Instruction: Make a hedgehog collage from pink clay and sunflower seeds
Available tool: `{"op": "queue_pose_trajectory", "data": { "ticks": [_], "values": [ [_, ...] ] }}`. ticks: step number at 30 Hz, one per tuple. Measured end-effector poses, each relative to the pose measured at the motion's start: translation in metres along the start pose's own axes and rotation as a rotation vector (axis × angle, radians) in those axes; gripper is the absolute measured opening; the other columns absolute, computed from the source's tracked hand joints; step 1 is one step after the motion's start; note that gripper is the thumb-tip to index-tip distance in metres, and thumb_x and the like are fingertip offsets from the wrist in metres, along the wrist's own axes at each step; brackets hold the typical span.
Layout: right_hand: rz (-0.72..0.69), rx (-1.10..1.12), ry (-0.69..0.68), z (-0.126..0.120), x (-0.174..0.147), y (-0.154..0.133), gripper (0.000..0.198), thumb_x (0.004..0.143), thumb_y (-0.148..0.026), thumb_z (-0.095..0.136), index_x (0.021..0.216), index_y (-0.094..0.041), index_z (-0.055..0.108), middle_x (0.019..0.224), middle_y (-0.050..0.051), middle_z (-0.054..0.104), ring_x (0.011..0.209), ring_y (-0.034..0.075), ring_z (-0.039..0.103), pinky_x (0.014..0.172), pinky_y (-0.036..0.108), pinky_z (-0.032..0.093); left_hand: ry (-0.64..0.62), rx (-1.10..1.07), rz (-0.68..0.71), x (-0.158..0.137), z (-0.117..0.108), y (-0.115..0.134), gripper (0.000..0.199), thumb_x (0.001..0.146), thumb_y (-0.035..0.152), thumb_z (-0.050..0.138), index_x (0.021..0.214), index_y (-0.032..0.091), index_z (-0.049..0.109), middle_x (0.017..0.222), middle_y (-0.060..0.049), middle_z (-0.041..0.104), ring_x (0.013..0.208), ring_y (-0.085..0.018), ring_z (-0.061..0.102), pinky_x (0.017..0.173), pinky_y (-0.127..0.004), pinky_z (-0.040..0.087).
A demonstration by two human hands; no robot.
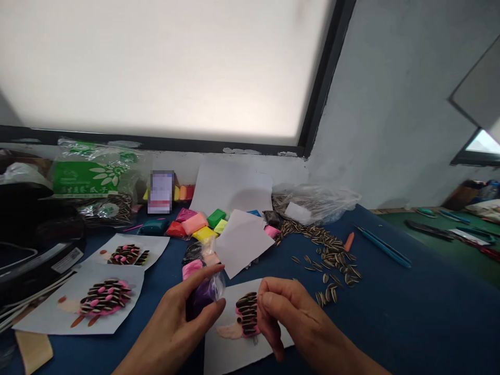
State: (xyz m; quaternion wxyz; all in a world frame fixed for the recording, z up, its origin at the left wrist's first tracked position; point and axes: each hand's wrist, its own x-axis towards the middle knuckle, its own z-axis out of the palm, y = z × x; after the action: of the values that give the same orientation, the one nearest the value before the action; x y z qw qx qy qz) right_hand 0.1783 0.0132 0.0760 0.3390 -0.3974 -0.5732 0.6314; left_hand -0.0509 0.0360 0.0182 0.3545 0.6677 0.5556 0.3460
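Observation:
My left hand has thumb and index finger spread apart around a purple clay packet in clear plastic; whether they touch it I cannot tell. Thumb and index finger of my right hand are pinched together above a white sheet. Anything between those fingertips is hidden. On this sheet is a hedgehog picture, with a pale clay snout, a dark eye, pink clay and rows of striped sunflower seeds. The right hand covers its right side.
Two similar hedgehog pictures lie at left. Loose sunflower seeds spread at right, near an orange stick and blue tweezers. Coloured clay packets, blank paper and a green seed bag are at the back.

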Motion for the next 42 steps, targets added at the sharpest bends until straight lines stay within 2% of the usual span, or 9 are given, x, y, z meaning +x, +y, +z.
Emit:
{"op": "queue_pose_trajectory", "data": {
  "ticks": [4, 9, 13, 18, 22, 31, 36, 39, 42],
  "values": [
    [0.005, 0.105, -0.057, 0.001, 0.004, 0.007, 0.038, 0.096, -0.051, 0.066, 0.079, -0.017, 0.06, 0.075, 0.002, 0.067, 0.06, 0.01, 0.06, 0.063, 0.024, 0.049, -0.033, -0.023, -0.06, -0.005, -0.005, 0.009, 0.053, 0.088, 0.057, 0.066, 0.134, 0.03, 0.069, 0.136, -0.006, 0.068, 0.13, -0.037, 0.059, 0.103, -0.047, 0.051],
    [0.006, 0.232, -0.039, 0.002, 0.007, 0.012, 0.031, 0.077, -0.038, 0.089, 0.077, -0.016, 0.067, 0.076, -0.001, 0.067, 0.064, 0.01, 0.061, 0.064, 0.022, 0.052, -0.043, -0.158, -0.206, -0.003, -0.003, 0.02, 0.066, 0.088, 0.079, 0.048, 0.106, 0.023, 0.078, 0.082, -0.003, 0.072, 0.079, -0.029, 0.069, 0.07, -0.034, 0.054],
    [0.028, 0.23, 0.008, 0.003, 0.006, 0.012, 0.032, 0.071, -0.036, 0.094, 0.073, -0.016, 0.069, 0.07, -0.002, 0.065, 0.062, 0.01, 0.06, 0.061, 0.021, 0.052, -0.067, -0.229, -0.222, 0.002, -0.001, 0.017, 0.06, 0.083, 0.076, 0.058, 0.096, 0.021, 0.077, 0.069, 0.001, 0.066, 0.07, -0.025, 0.062, 0.062, -0.03, 0.045],
    [-0.003, 0.129, -0.002, 0.001, 0.004, 0.009, 0.042, 0.092, -0.052, 0.073, 0.077, -0.013, 0.071, 0.078, 0.004, 0.07, 0.06, 0.009, 0.061, 0.06, 0.022, 0.049, -0.089, -0.248, -0.222, 0.003, 0.0, 0.021, 0.06, 0.076, 0.076, 0.061, 0.091, 0.019, 0.074, 0.065, 0.001, 0.062, 0.067, -0.024, 0.058, 0.06, -0.029, 0.041],
    [-0.009, 0.027, 0.005, 0.001, 0.001, 0.003, 0.054, 0.098, -0.064, 0.058, 0.07, -0.018, 0.056, 0.059, -0.004, 0.054, 0.053, 0.008, 0.048, 0.055, 0.021, 0.041, -0.104, -0.2, -0.194, 0.003, 0.001, 0.027, 0.062, 0.08, 0.077, 0.052, 0.089, 0.02, 0.074, 0.066, 0.0, 0.063, 0.067, -0.024, 0.059, 0.06, -0.029, 0.043],
    [-0.027, -0.125, -0.002, 0.003, 0.003, 0.006, 0.029, 0.097, -0.042, 0.061, 0.086, -0.016, 0.067, 0.083, 0.003, 0.064, 0.071, 0.015, 0.059, 0.069, 0.029, 0.048, -0.066, -0.041, -0.143, 0.004, -0.002, 0.015, 0.051, 0.084, 0.058, 0.047, 0.106, 0.021, 0.075, 0.074, -0.002, 0.07, 0.073, -0.029, 0.068, 0.06, -0.033, 0.049],
    [-0.118, -0.521, 0.062, 0.004, 0.002, 0.01, 0.034, 0.101, -0.036, 0.052, 0.073, -0.018, 0.06, 0.069, -0.001, 0.056, 0.064, 0.013, 0.047, 0.058, 0.026, 0.036, -0.048, 0.394, -0.034, 0.004, -0.006, 0.009, 0.041, 0.085, 0.034, 0.038, 0.094, 0.024, 0.076, 0.077, -0.005, 0.074, 0.082, -0.032, 0.07, 0.065, -0.035, 0.045],
    [-0.205, -0.638, 0.086, 0.006, 0.003, 0.015, 0.018, 0.096, -0.021, 0.055, 0.08, -0.018, 0.062, 0.074, 0.0, 0.06, 0.067, 0.014, 0.052, 0.06, 0.026, 0.039, -0.079, 0.614, 0.027, 0.004, -0.006, 0.009, 0.044, 0.095, 0.033, 0.033, 0.076, 0.024, 0.071, 0.072, -0.006, 0.072, 0.075, -0.031, 0.069, 0.064, -0.036, 0.041],
    [-0.271, -0.638, 0.089, 0.007, 0.006, 0.024, 0.014, 0.089, -0.009, 0.059, 0.091, -0.019, 0.068, 0.085, 0.001, 0.065, 0.077, 0.015, 0.06, 0.067, 0.026, 0.045, -0.112, 0.636, 0.047, 0.005, -0.004, 0.007, 0.039, 0.099, 0.031, 0.038, 0.086, 0.024, 0.074, 0.081, -0.007, 0.076, 0.079, -0.03, 0.071, 0.067, -0.035, 0.043]
  ]
}}
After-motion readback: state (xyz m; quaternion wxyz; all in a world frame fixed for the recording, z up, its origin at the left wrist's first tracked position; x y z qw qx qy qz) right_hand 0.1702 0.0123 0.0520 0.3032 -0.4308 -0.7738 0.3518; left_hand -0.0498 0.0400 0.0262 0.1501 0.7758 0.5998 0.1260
